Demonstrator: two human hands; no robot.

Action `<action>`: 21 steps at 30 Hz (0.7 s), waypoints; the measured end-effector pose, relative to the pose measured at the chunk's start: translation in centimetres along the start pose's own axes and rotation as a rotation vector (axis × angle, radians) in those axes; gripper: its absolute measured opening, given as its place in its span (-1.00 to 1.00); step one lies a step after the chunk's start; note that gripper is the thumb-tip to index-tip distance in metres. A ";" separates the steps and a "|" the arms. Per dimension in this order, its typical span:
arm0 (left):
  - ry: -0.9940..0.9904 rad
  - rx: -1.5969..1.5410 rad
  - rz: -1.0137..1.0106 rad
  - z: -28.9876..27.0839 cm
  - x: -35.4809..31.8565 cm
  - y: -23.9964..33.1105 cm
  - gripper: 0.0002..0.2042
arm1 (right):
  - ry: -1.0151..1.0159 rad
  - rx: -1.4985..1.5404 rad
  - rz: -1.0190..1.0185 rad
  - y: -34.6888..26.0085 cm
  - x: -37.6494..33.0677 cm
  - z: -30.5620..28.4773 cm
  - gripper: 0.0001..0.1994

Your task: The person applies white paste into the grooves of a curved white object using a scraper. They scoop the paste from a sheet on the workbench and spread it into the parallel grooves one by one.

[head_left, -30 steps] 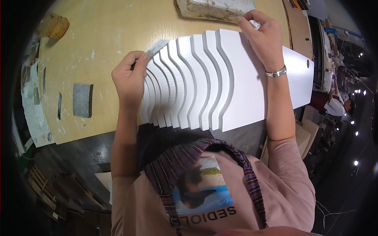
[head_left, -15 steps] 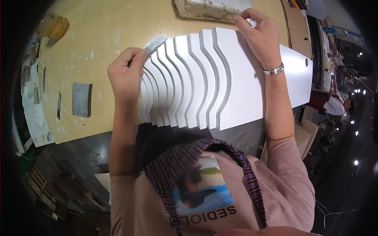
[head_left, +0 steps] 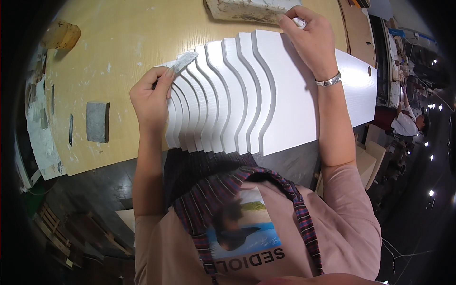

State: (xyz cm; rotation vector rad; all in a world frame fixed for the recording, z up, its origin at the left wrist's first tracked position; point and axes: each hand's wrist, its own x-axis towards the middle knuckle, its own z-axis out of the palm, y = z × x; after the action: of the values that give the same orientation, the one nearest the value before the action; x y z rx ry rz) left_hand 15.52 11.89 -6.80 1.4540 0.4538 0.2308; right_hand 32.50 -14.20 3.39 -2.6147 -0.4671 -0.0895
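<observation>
White boards with wavy edges (head_left: 237, 95) lie overlapped like a fan on the table in front of me. My left hand (head_left: 152, 95) is closed around a flat putty scraper (head_left: 186, 61), whose pale blade is smeared with white. That blade rests over the far ends of the boards at the left of the fan. Above the far edge of the wide rightmost board, my right hand (head_left: 311, 42) has its fingers curled round a small white piece (head_left: 299, 23). Most of that piece is hidden, so its kind does not show.
A putty-crusted block or tray (head_left: 251, 12) sits at the table's far side. A grey rectangular block (head_left: 97, 122) and thin dark strips (head_left: 71, 129) lie at left, beyond them a stained yellowish container (head_left: 61, 35). Another person (head_left: 406, 121) works in the background at right.
My left hand's scraper has slid slightly back toward me along the board ends, uncovering more of their far tips. My right hand has barely moved.
</observation>
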 end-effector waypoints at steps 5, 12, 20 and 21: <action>0.040 -0.035 -0.014 0.6 0.5 0.2 -0.89 | 0.024 -0.010 -0.033 0.6 0.1 0.0 -0.67; -0.002 -0.060 -0.024 0.4 0.5 -0.6 -0.89 | 0.041 -0.007 0.015 -2.0 -0.1 -0.5 -0.72; -0.019 -0.004 -0.017 0.2 -0.1 -0.4 -0.88 | 0.072 0.000 -0.014 -1.6 -0.1 -0.4 -0.74; 0.034 0.009 0.015 0.5 0.0 -0.3 -0.88 | 0.071 0.000 -0.013 -1.7 -0.2 -0.4 -0.74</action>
State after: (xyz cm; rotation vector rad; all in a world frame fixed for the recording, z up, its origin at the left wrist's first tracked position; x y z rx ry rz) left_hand 15.70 11.43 -7.08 1.4649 0.4718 0.2659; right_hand 31.74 -13.02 4.47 -2.5990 -0.4586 -0.1865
